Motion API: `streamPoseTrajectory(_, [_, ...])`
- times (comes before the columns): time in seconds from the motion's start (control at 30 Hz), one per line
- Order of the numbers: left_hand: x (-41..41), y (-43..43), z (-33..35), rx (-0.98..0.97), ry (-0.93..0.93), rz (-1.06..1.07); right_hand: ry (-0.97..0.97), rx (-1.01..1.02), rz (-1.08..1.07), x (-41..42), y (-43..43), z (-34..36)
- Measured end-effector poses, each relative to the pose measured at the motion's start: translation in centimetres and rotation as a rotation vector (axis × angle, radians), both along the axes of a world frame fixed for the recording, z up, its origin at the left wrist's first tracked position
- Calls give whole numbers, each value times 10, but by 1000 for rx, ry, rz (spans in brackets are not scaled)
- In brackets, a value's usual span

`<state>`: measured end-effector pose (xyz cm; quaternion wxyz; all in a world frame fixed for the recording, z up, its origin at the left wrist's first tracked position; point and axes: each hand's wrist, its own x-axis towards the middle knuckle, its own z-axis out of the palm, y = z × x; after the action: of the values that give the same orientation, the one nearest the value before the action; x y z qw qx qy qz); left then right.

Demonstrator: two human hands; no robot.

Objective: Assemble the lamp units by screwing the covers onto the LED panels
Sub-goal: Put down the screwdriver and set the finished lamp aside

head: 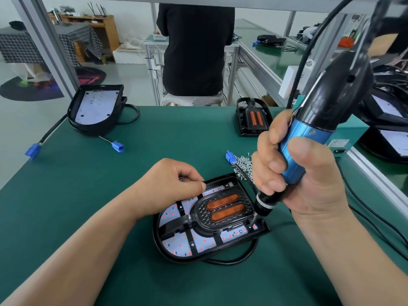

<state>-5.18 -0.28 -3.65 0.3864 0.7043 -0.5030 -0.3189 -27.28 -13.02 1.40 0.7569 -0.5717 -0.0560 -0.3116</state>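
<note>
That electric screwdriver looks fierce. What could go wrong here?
The screwdriver in the right hand leans as its tip meets a corner of the lamp; it could slip and scar the LED panel. The left hand, curled round what look like spare screws, barely steadies the lamp, so it may twist. The screw pile beside it could scatter.

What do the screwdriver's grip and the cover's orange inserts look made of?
Screwdriver grip: likely anodised metal; blue, satin sheen with streaked highlights.
Orange inserts: probably translucent plastic; glossy amber, set in the black cover, which looks like textured moulded plastic.
</note>
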Motion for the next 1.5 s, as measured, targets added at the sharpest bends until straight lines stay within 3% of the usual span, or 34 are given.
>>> streamPoseTrajectory(0.2, [-2,1,2,-14,13,2,-31,0,-10,1,-2,-5])
streamPoseTrajectory(0.47, [0,1,0,-7,6,-27,-129,219,-238,-5,-20,-3])
streamPoseTrajectory(0.8, [0,2,1,26,21,-14,182,405,-550,-46,-80,-3])
streamPoseTrajectory(1.0, [1,1,1,34,-9,-17,531,91,-814,-62,-99,-16])
streamPoseTrajectory(1.3, [0,1,3,39,0,-1,894,-104,-884,-63,-107,-30])
streamPoseTrajectory(1.5, [-1,0,4,36,-12,5,1294,-663,-990,-65,-113,-44])
